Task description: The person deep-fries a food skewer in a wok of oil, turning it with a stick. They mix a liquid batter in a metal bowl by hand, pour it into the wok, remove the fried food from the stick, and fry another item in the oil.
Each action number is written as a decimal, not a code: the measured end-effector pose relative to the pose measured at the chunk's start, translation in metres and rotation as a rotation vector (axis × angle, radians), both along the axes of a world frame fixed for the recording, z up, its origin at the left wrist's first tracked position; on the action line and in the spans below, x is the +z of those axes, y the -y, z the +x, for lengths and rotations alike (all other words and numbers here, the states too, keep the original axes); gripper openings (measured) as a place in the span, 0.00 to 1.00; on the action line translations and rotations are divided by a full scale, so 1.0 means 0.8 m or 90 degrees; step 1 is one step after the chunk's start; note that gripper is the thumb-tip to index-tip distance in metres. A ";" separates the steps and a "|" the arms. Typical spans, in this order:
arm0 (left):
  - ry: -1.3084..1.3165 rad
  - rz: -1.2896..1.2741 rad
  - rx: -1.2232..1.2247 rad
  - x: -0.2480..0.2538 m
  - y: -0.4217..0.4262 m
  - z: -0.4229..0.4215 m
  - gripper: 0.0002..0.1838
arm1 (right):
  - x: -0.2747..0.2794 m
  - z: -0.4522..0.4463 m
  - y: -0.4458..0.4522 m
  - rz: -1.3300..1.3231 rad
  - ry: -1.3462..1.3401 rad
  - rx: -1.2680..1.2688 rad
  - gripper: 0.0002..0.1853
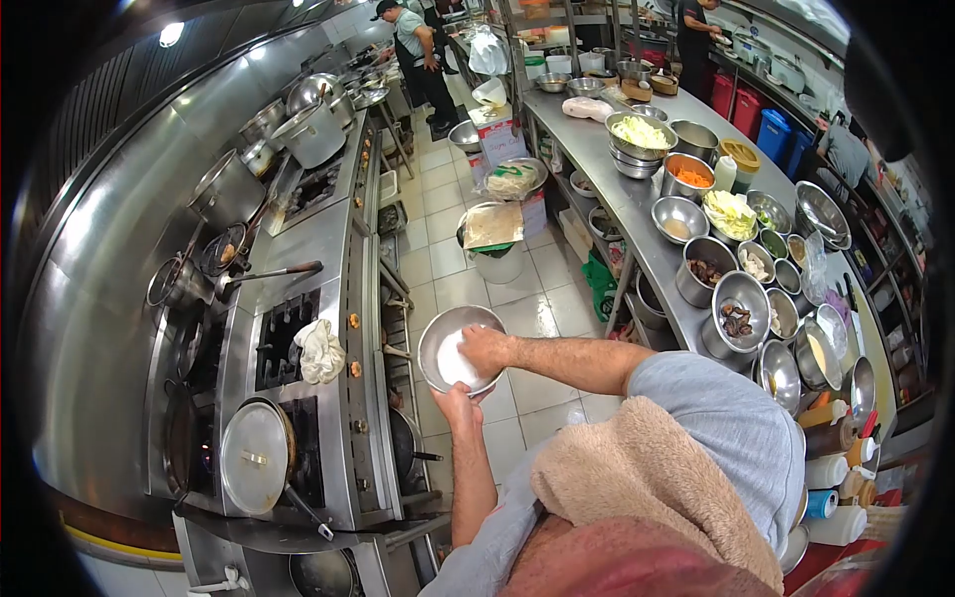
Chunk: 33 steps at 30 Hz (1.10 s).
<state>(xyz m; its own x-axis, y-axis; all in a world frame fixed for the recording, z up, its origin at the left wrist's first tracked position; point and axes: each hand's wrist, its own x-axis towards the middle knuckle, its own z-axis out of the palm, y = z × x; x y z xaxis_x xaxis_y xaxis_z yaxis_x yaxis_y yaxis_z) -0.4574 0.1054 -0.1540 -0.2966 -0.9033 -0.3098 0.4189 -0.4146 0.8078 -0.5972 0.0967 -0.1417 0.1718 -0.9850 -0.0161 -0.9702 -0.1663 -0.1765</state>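
Observation:
My left hand (463, 403) grips the near rim of a steel mixing bowl (430, 348), which is held in the air over the floor. Loose white powder or fine grains (455, 363) lie in the bowl; their kind cannot be told. My right hand (484, 350) reaches into the bowl from the right, its fingers curled down at the white grains. The fingertips are partly hidden, so whatever they pinch does not show.
On the left runs a stove (338, 398) with a lidded pan (254, 456), a cloth (319, 352) and stockpots (310, 137). Food-filled bowls crowd the steel counter (587, 129) at right. Ahead on the tiled floor stands a tray-topped bucket (497, 267). Another person (418, 60) stands farther back.

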 end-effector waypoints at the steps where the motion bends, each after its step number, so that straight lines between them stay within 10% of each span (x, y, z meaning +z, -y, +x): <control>1: 0.002 0.003 0.002 -0.002 -0.001 -0.001 0.44 | -0.014 -0.001 0.005 -0.014 0.005 -0.021 0.21; 26: 0.004 -0.085 0.144 0.005 0.001 0.006 0.41 | 0.032 -0.001 0.016 0.144 -0.012 0.197 0.06; 33: 0.022 -0.047 0.141 0.040 -0.003 0.020 0.44 | 0.023 -0.006 0.075 -0.079 0.092 0.198 0.05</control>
